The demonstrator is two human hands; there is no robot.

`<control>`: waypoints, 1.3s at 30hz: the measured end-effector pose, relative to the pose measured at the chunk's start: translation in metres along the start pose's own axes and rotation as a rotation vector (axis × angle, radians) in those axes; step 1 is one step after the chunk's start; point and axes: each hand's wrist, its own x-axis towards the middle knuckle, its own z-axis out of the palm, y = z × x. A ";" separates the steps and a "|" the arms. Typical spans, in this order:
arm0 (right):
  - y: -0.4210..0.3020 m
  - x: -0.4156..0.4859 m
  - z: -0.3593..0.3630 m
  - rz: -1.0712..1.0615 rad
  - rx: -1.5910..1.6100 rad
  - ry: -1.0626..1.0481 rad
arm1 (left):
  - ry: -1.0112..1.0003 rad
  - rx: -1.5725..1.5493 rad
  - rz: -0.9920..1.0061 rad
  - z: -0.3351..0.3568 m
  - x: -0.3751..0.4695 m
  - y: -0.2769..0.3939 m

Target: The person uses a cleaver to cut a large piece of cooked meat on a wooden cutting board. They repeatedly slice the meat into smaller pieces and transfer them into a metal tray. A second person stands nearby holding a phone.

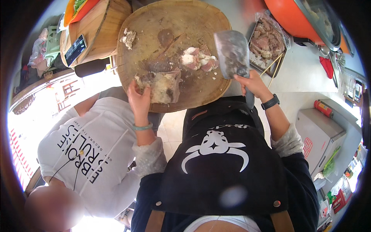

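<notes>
A thick round wooden chopping block stands before me. On its near left part rests a slab of meat, pale and fatty on top with a dark patch. My left hand is on the slab's left end, thumb and fingers spread about it. My right hand grips the handle of a broad-bladed cleaver, whose smeared blade is over the block's right edge. Several cut meat pieces lie just left of the blade. A small heap of pale scraps sits at the block's far left.
Right of the block, a metal tray holds sliced meat in plastic, with two chopsticks across its corner. An orange pot stands beyond it. A phone lies on a wooden stand at left. A person in a white hoodie is close at my left.
</notes>
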 end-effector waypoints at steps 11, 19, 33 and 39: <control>0.052 0.006 -0.002 0.047 0.228 -0.051 | -0.090 0.485 0.341 0.163 0.004 0.061; 0.034 0.026 0.051 -0.018 0.175 -0.270 | -0.134 0.585 0.532 0.168 0.007 0.052; 0.041 -0.047 -0.078 -0.032 0.273 -0.043 | -0.334 0.255 0.538 0.290 -0.038 0.134; 0.050 -0.032 -0.143 0.055 0.136 -0.055 | -0.340 0.187 0.429 0.364 -0.034 0.128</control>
